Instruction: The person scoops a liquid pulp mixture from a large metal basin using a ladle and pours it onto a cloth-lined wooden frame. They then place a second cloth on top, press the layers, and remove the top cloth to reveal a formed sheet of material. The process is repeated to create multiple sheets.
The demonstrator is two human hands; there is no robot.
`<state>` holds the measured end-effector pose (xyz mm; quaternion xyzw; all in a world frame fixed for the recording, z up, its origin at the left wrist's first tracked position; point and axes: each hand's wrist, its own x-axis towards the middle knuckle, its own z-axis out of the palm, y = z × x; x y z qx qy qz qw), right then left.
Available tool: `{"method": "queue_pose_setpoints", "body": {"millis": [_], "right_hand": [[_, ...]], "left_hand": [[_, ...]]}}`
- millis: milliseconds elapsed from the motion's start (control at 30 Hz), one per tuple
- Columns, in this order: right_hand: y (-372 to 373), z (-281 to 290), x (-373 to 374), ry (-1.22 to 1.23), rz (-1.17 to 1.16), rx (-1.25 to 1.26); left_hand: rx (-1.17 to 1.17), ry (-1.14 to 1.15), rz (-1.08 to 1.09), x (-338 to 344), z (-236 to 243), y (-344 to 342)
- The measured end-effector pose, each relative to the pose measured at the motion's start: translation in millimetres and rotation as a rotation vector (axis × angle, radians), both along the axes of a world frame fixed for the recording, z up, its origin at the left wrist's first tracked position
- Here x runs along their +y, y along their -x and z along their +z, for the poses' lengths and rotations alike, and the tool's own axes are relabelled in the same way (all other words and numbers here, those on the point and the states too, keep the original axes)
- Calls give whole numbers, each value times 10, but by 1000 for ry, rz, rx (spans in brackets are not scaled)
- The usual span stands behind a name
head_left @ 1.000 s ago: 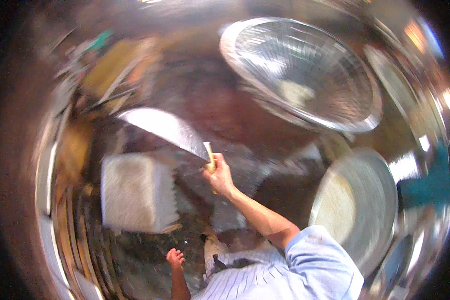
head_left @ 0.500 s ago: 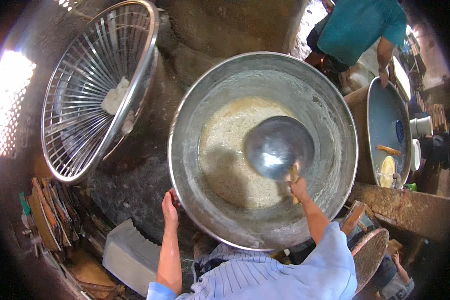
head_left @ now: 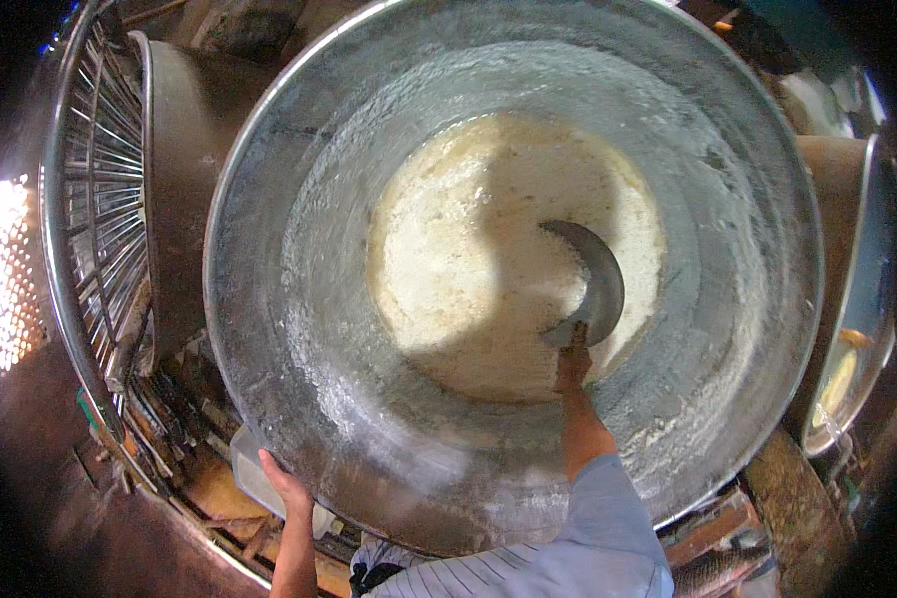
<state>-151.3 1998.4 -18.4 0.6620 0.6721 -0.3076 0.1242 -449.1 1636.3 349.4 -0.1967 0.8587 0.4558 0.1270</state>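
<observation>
A wide metal vat (head_left: 259,309) with pale residue on its inner wall takes up the middle of the view. Cloudy, cream-coloured liquid (head_left: 434,269) lies in its bottom. Fingers wrapped about its short handle, my right hand (head_left: 572,365) holds a round metal scoop (head_left: 605,284). The scoop is tilted and partly sunk in the liquid, so only a dark crescent of its bowl shows. At the vat's near left rim, my left hand (head_left: 289,486) rests with fingers extended against the outer edge, grasping nothing.
A slatted metal basket (head_left: 58,214) stands at the left beside a brown vessel (head_left: 184,130). Below it lie split wood pieces (head_left: 154,424) and a pale plastic container (head_left: 252,473). Another vessel (head_left: 837,269) at the right holds a yellow object (head_left: 837,384).
My right hand has lowered the scoop from above into the liquid and tilted it. The vat looks larger and nearer. My left hand remains at the rim. The co-worker has mostly left view.
</observation>
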Motion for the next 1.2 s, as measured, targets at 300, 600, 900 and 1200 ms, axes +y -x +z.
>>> {"method": "queue_pose_setpoints", "body": {"millis": [300, 600, 900, 1200], "right_hand": [[68, -768, -778, -20, 565, 586], [236, 1442, -368, 781, 63, 347], [995, 4788, -12, 698, 439, 57], [2057, 6029, -1401, 681, 884, -170]], "left_hand": [[2, -77, 30, 179, 107, -44], [67, -14, -147, -53, 137, -58], [-156, -483, -71, -920, -183, -439], [-393, -502, 1247, -4155, -993, -3174]]}}
